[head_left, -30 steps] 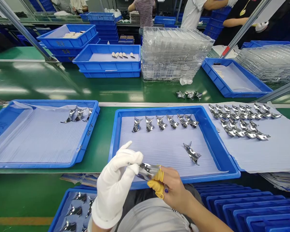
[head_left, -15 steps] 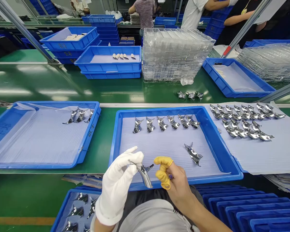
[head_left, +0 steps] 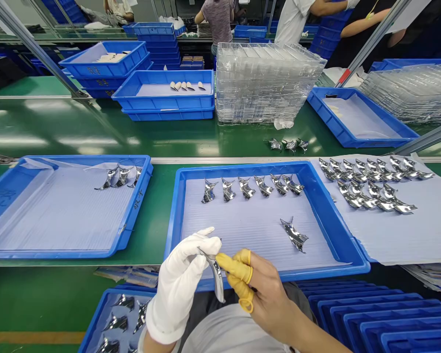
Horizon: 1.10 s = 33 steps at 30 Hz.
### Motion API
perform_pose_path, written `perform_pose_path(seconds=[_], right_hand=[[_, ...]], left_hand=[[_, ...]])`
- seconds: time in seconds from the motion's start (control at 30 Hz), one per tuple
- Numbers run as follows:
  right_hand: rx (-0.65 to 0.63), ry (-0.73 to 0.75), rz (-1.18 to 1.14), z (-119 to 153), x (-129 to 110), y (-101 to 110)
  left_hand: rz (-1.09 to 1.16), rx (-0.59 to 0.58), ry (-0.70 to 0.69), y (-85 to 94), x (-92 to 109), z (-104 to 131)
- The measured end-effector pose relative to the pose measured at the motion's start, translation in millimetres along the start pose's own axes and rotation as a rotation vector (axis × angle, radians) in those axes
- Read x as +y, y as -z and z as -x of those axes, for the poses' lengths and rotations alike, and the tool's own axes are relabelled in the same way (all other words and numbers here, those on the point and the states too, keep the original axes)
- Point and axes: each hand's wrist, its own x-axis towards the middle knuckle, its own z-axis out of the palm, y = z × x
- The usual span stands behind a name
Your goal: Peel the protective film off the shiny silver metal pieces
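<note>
My left hand point(head_left: 182, 282), in a white glove, pinches the upper end of a curved chrome part point(head_left: 216, 279) over the near edge of the middle blue tray point(head_left: 242, 169). Yellow finger covers sit on my right hand point(head_left: 252, 282); its fingertips touch the side of that part near its upper end, and whether they grip it is hidden. Inside the tray, several chrome parts point(head_left: 244, 188) stand in a row at the far side. A single one point(head_left: 294, 235) lies nearer, on the right.
At left is a blue tray point(head_left: 69, 252) with three chrome parts. More parts point(head_left: 378, 196) lie on white sheeting at right. Lower left is another filled tray point(head_left: 95, 314); stacked trays point(head_left: 385, 318) stand lower right. Clear plastic trays point(head_left: 260, 83) are piled behind. People work beyond.
My right hand has moved left, from beside the chrome part to touching it. The part has turned in my left hand and its lower end hangs slightly lower.
</note>
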Motion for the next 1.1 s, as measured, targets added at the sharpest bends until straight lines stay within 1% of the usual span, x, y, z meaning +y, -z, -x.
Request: perform_pose_path(seconds=[0.23,0.4,0.63,0.77,0.87,0.93,1.0,1.1], right_hand=[[0.017,0.035,0.063,2,1,-4],[0.08,0.064,0.135,2,4,-8],[0.13,0.054,0.116,2,5,-14],[0.143,0.019,0.122,2,5,-16],[0.156,0.012,0.112,3,7,-19],[0.178,0.005,0.104,3,9,-21],[0.2,-0.023,0.076,4,10,-24],[0.216,-0.101,-0.023,3,11,-27]], left_hand=[[-0.012,-0.014,-0.023,0.6,0,0],[-0.03,0.006,0.021,1.2,-2,1],[-0.022,0.029,0.074,-0.9,-2,3],[-0.016,0.043,0.129,-1.9,-8,8],[0.026,0.069,0.178,-3.7,-13,11],[0.05,0.064,0.194,-6.1,-14,14],[0.057,0.068,0.198,-8.8,-15,15],[0.075,0.107,0.209,-11.1,-15,16]])
